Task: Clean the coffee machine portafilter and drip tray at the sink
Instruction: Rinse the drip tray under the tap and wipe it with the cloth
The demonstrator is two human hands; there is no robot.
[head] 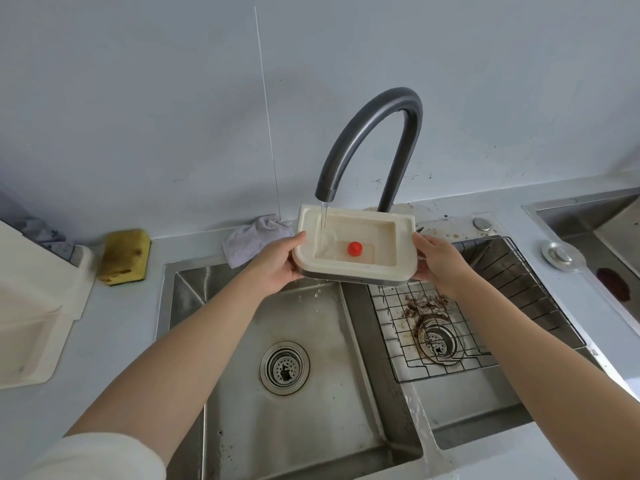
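The person holds the cream drip tray (356, 268) open side up under the dark gooseneck faucet (377, 140), above the divider between the two sink basins (311, 393). Its long axis runs left to right between the hands. The left hand (277, 268) clasps the left end and the right hand (438, 265) the right end, both equally near. The stream lands left of the red float (355, 248), so emptying likely means tilting it toward a basin.

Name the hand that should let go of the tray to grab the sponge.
Left. The sponge lies on the counter beside the left hand; the right hand grips the tray on its far side.
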